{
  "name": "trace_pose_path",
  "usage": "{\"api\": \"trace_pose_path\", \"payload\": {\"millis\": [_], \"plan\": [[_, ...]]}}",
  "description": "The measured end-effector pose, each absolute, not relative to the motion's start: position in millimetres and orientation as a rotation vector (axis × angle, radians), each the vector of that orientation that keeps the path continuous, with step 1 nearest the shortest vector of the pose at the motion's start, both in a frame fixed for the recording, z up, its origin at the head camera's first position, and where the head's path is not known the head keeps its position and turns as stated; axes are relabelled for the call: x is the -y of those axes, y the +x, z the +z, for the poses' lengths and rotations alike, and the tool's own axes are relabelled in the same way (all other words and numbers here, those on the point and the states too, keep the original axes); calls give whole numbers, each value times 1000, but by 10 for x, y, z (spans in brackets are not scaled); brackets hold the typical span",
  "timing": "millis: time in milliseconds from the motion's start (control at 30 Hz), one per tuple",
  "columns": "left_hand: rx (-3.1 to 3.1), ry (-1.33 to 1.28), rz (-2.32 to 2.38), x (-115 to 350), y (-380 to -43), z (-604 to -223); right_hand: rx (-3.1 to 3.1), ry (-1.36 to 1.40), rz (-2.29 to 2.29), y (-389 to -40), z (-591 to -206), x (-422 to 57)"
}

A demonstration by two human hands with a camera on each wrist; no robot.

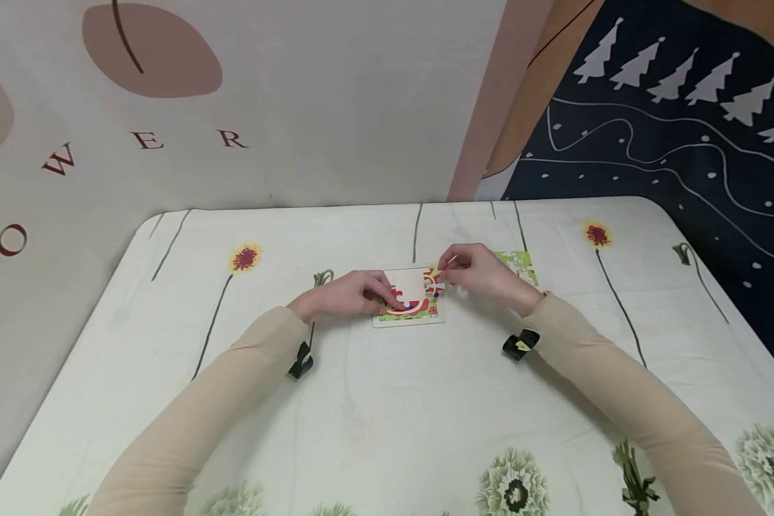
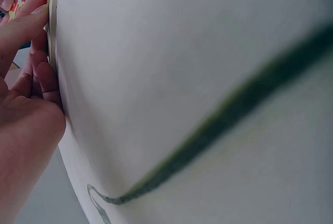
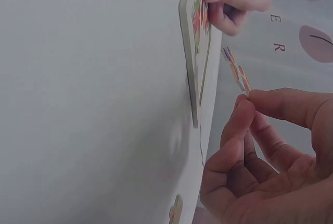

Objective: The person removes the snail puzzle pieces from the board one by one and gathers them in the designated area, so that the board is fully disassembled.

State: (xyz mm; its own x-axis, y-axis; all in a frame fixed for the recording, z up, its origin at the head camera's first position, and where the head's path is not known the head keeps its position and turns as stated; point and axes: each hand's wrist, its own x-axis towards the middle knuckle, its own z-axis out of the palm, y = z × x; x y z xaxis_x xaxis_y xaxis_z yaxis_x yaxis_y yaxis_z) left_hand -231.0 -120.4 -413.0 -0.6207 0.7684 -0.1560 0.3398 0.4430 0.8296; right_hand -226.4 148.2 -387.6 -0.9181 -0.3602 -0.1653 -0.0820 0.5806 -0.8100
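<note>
A wooden jigsaw puzzle board lies on the table, with colourful pieces fitted along its lower part and its upper part bare. My left hand rests at the board's left side. Its extended fingers touch the fitted pieces. Over the board's upper right corner, my right hand pinches a red and yellow puzzle piece between thumb and fingertips. In the right wrist view this piece is held tilted, above the board and apart from it.
Green puzzle pieces lie on the table beyond the right wrist, partly hidden by it. A white cloth with printed flowers covers the table. Printed fabric hangs at the back. Black straps are on both wrists.
</note>
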Motion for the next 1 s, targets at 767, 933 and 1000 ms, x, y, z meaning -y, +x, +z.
{"api": "trace_pose_path", "payload": {"millis": [767, 933, 1000], "plan": [[-2166, 921, 1090, 1214, -2295, -4119, -2570, -273, -1197, -2299, -3748, -1953], [-2164, 926, 1092, 1210, -2301, -4130, -2583, -236, -1169, -2295, -3731, -2046], [-2165, 927, 1091, 1210, -2303, -4135, -2586, -229, -1163, -2296, -3730, -2089]]}}
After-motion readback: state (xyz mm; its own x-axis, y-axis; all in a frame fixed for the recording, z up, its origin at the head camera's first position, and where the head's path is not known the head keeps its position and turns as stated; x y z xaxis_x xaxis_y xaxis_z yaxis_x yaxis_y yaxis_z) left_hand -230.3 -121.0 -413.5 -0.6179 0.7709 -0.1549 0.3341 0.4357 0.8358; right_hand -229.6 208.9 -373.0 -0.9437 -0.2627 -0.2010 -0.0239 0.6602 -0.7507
